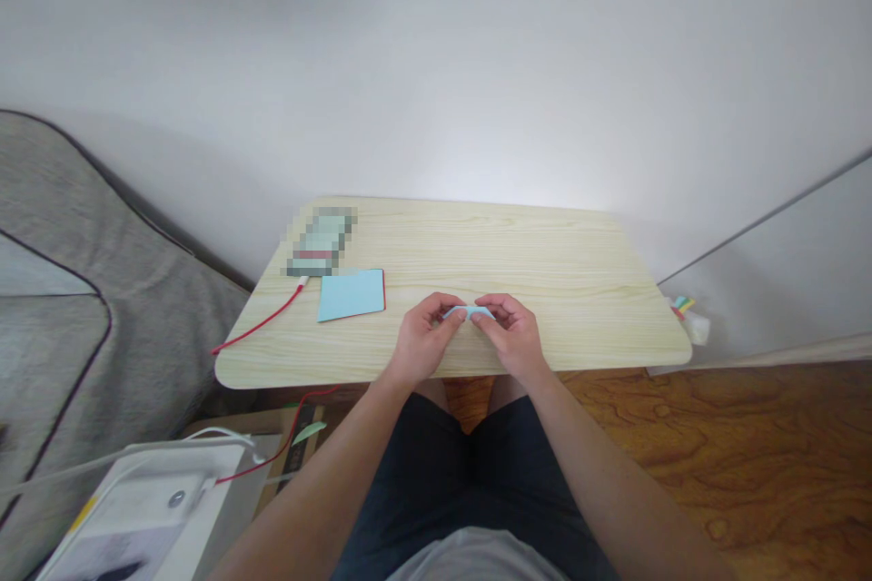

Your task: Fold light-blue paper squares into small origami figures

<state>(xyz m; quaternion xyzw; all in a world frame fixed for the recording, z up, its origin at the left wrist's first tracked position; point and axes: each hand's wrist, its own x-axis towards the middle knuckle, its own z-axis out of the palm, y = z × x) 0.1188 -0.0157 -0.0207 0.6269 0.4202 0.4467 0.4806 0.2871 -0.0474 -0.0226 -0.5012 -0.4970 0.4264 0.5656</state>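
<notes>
Forearms first: both of yours run up from the bottom edge over dark shorts and converge at the near edge of the pale wood-grain tabletop.

Small folded light-blue paper piece: low over the table's near middle, pinched at both ends. Your left hand has thumb and forefinger closed on its left end. Your right hand is closed the same way on its right end. Other fingers curl in, knuckles up, wrists low by the table edge. You can't tell whether the paper touches the surface.

Handling, as a judgement: very light, thin and easily creased. It is likely to crush or tear under a hard squeeze, and it is not slippery. Take it at the ends or along a folded edge, with fingertip pads and light pressure.

Outward:
- Light-blue square paper sheet, red showing along its right side, lies flat to the left of your left hand, apart from it.
- Blurred rectangular device sits just beyond the sheet.
- Thin red cable runs from the device off the table's left edge.
- Coloured paper scraps sit at the far right corner.
- White box is on the floor at lower left.
</notes>
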